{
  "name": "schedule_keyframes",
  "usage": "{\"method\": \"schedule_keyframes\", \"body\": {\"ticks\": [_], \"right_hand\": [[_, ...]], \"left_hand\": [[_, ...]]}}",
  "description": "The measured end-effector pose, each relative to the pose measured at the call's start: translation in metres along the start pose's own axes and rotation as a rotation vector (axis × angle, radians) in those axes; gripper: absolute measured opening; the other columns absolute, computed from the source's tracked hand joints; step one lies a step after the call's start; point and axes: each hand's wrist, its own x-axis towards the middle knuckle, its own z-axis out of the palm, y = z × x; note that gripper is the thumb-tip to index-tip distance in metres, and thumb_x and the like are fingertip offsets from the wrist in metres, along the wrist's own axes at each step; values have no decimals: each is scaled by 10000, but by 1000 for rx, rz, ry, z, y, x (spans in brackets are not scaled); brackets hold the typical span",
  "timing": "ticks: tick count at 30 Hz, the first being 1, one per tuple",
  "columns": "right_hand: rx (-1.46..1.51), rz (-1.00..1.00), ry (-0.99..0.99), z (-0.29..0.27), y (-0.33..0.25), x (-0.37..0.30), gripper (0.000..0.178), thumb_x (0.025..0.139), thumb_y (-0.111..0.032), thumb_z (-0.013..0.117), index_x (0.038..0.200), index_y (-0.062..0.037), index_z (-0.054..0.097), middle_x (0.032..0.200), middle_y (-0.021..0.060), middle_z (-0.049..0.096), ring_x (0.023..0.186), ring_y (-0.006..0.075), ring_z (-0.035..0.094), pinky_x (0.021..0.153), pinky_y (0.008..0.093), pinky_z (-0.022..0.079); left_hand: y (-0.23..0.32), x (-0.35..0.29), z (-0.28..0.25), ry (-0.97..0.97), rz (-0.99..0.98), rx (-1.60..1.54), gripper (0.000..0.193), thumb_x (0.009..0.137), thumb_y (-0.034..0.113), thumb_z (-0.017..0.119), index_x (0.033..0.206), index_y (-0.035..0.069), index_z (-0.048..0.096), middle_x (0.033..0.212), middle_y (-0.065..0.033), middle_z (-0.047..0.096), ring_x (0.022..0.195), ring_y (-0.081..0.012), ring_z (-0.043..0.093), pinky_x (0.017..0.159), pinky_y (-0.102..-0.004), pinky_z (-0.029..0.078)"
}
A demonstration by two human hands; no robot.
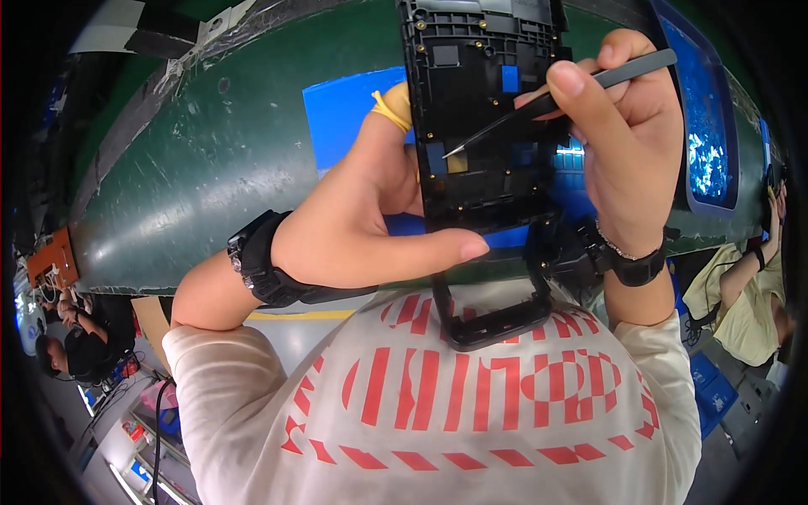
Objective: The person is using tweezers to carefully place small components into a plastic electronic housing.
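Observation:
My left hand is closed on a black plastic device housing and holds it up over the table. Its thumb lies along the lower edge, and a yellow rubber band circles one finger at the left edge. The housing's inner side shows ribs, brass-coloured inserts, a small blue pad and a tan pad. In my right hand is a pair of dark tweezers, pinched between thumb and fingers. Their tips point down-left beside the tan pad; whether they touch it or grip anything, I cannot tell.
Behind the housing, a blue sheet lies on the green tabletop. A blue tray with shiny pieces stands at the right. A black bracket is before my chest. Other people sit at both sides.

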Motion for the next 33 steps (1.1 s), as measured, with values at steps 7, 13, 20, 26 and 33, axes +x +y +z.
{"method": "schedule_keyframes", "body": {"ticks": [7,13,20,26,33], "right_hand": [[-26,25,4,5,-1,-2,251,767,-57,566,908,-35,359,620,24,525,626,126,578,544,170,382],[-64,30,-10,1,1,0,251,767,-63,569,905,-41,361,639,33,544,624,123,577,542,172,384],[-8,14,-40,6,2,1,259,759,-54,577,902,-41,362,609,30,525,641,125,578,565,186,408],[-84,78,110,17,4,2,262,751,-72,598,894,-40,380,578,-11,481,594,81,535,550,170,387],[-125,-93,145,0,4,3,263,746,-97,615,894,-45,403,574,-41,470,490,16,372,475,144,280]], "left_hand": [[0,-3,-2,-21,5,43,844,649,-46,629,1285,59,83,1278,-103,231,1176,-221,300,939,-374,301],[1,-3,-3,-23,-16,47,834,662,-46,616,1285,60,72,1280,-112,233,1178,-236,301,940,-377,303],[1,0,-1,22,-74,-5,795,684,-49,583,1281,64,70,1276,-122,239,1180,-243,303,946,-388,304],[4,3,-5,177,-199,168,452,841,134,362,1243,25,187,1036,-150,508,832,-198,575,607,-274,500],[10,9,-28,235,-296,38,307,847,144,424,1126,20,391,903,-31,555,776,-74,534,678,-202,427]]}}
